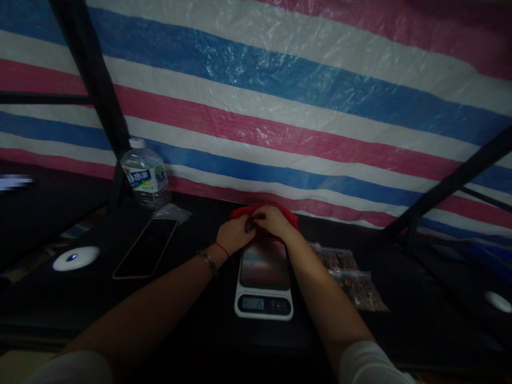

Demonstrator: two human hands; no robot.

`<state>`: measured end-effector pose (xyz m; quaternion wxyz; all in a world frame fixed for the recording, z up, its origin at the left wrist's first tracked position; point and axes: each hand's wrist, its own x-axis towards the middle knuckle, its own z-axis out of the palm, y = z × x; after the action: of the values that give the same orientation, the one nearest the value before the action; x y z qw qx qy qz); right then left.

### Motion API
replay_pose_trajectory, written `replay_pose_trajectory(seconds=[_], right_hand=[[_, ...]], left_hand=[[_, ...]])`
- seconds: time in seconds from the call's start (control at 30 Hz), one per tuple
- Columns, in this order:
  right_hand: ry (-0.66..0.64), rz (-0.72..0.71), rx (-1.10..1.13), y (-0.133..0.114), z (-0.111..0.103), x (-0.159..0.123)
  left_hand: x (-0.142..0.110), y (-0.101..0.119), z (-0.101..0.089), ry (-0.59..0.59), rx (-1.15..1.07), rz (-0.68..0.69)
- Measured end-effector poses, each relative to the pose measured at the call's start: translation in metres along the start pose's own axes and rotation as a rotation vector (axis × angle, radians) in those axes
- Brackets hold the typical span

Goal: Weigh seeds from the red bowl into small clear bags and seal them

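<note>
Seemingly, the filled clear plastic pouches of brown pieces are done at three o'clock from the white-framed digital scale, while the left hand and right hand, fingers bent, grip untellable, look unfinished over the red plastic bag at twelve o'clock.

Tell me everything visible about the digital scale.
The digital scale lies flat on a black tabletop, display end nearest the wearer. Its white body looks plastic; the dark, rounded-corner platform reflects stripes. The screen on its dark front panel appears to read 26. A red bag obscures its far end; contact there is unclear.
</note>
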<state>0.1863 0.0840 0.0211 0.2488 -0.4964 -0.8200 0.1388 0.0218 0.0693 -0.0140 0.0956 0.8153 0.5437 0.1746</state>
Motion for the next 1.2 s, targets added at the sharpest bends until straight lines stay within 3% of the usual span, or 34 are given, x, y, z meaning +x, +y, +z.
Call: replay_pose_trajectory(seconds=[0.33,0.47,0.57,0.7,0.8,0.97,1.1,1.2], right_hand=[[-0.011,-0.009,-0.034,-0.001,-0.002,-0.001],[0.056,0.015,-0.092,-0.007,-0.013,-0.003],[0.113,0.068,-0.134,-0.015,-0.032,-0.008],[0.203,0.137,-0.117,-0.025,-0.059,-0.019],[0.144,0.175,-0.159,-0.031,-0.068,-0.027],[-0.057,0.151,-0.236,-0.040,-0.068,-0.035],[-0.080,0.126,-0.240,-0.051,-0.066,-0.034],[-0.016,0.058,-0.191,-0.058,-0.060,-0.029]], left_hand=[[0.001,-0.002,0.002,0.037,-0.031,0.000],[-0.002,0.000,-0.002,0.036,-0.056,-0.012],[-0.006,0.001,-0.009,0.012,-0.138,0.157],[-0.012,0.000,-0.022,-0.147,-0.241,0.471],[-0.014,-0.001,-0.028,-0.225,-0.254,0.556],[-0.013,-0.003,-0.029,-0.304,-0.278,0.609],[-0.009,-0.009,-0.025,-0.167,-0.452,0.617],[-0.004,-0.012,-0.020,0.043,-0.518,0.479]])
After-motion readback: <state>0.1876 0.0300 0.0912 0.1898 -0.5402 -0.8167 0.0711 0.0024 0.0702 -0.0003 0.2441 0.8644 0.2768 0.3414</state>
